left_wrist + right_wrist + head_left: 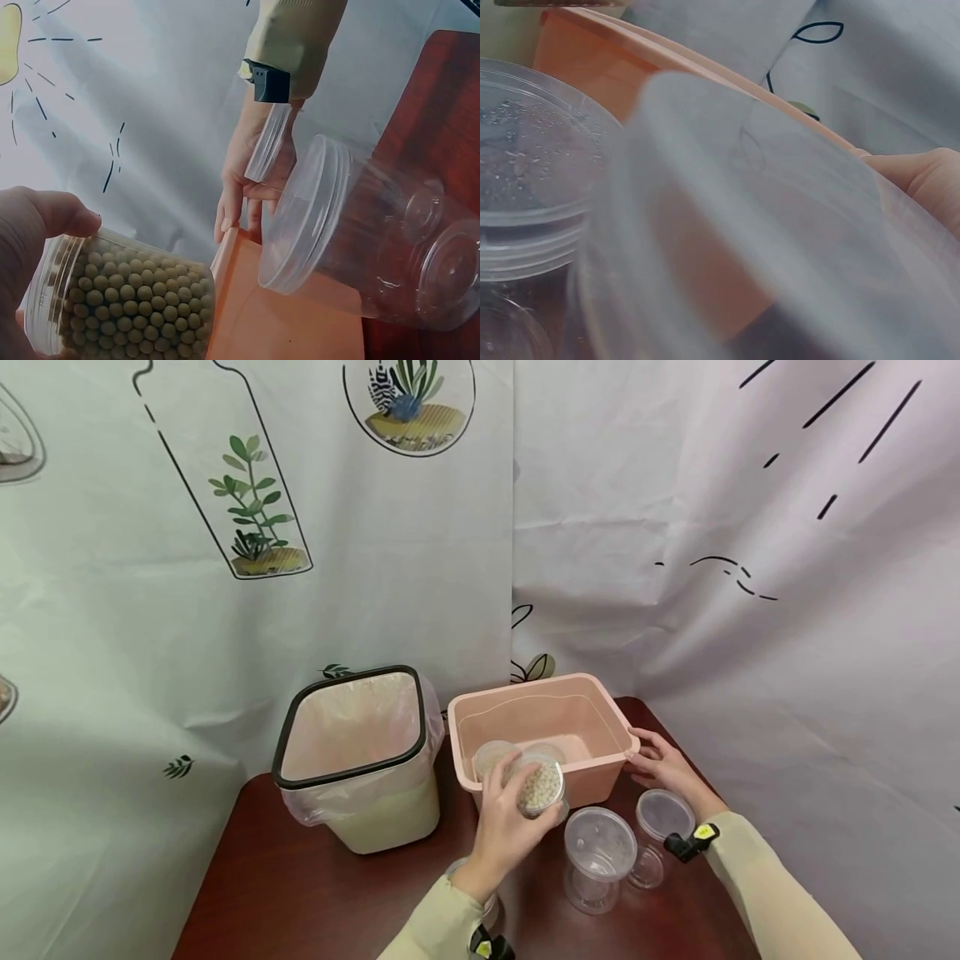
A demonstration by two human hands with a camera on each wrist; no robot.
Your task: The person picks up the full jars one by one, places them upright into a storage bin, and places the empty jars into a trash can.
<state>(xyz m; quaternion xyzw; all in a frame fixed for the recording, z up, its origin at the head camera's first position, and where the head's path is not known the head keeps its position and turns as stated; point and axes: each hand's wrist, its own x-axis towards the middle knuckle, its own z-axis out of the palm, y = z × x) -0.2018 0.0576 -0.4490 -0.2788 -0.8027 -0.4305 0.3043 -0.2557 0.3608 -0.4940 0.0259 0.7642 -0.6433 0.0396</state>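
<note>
Looking in from afar, I'm seeing a dark red table (pixel 315 902) with a pale sheet (pixel 420 568) of plant doodles hanging behind it. A lined bin (pixel 390 818) is standing on the left, just beside a pink tub (pixel 540 718). The left hand (pixel 506 831) is clamping a jar (pixel 542 787) between thumb and fingers by the tub's near rim, while the right hand (pixel 663 768) is gripping the tub's right corner. Clear jars (pixel 600 852) are standing in front. Head cam's giving me only pale specks in the held jar; left wrist is showing round balls (pixel 135 300), tightly packed. Right wrist's catching droplets (pixel 517 150) on a clear lid, tough to spot from the head.
</note>
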